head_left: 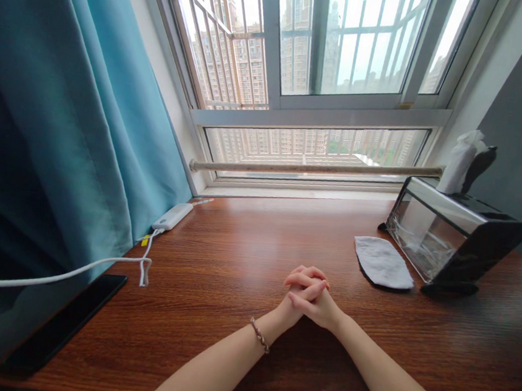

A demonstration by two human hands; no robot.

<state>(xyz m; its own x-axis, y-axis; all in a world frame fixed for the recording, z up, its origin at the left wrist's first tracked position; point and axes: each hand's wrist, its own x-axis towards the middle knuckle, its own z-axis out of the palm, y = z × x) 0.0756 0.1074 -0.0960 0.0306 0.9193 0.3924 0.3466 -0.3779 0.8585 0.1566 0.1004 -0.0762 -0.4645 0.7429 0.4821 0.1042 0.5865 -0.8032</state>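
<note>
My left hand (294, 295) and my right hand (319, 304) rest on the brown wooden desk (217, 259), clasped together with fingers interlaced. Nothing is held between them. A braided bracelet (259, 335) circles my left wrist. The nearest object is a grey-white cloth pad (383, 262) lying flat to the right of my hands, apart from them.
A clear tissue box (443, 236) with a white tissue (459, 160) stands at right. A white power bank (173, 215) and its white cable (95, 265) lie at left beside a teal curtain (65, 106). A dark flat device (65, 324) lies at front left. A window (326, 59) is behind.
</note>
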